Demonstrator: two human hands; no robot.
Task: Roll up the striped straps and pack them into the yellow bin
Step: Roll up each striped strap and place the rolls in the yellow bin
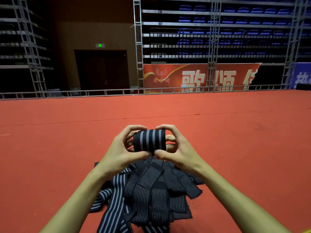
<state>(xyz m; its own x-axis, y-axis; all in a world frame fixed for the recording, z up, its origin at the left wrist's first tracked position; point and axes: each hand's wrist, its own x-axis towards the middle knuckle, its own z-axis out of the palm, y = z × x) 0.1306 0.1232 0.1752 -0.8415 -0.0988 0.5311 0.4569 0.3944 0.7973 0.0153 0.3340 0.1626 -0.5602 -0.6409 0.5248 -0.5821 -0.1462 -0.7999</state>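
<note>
A rolled striped strap [149, 140] sits raised at the picture's centre, gripped at both ends. The left hand [123, 148] curls round its 9 o'clock end, thumb beneath, fingers over the top; the right hand [176, 147] does likewise at 3 o'clock. At 6 o'clock a loose heap of straps [151, 195] lies on the red carpet [50, 148].

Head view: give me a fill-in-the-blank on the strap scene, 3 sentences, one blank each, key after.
1. The rolled black strap with grey stripes is held by ____ hands, left hand and right hand.
2. The loose pile of black striped straps lies on the ____ carpet.
3. The pile sits ____ the held roll in the picture.

Missing words: both; red; below
</note>
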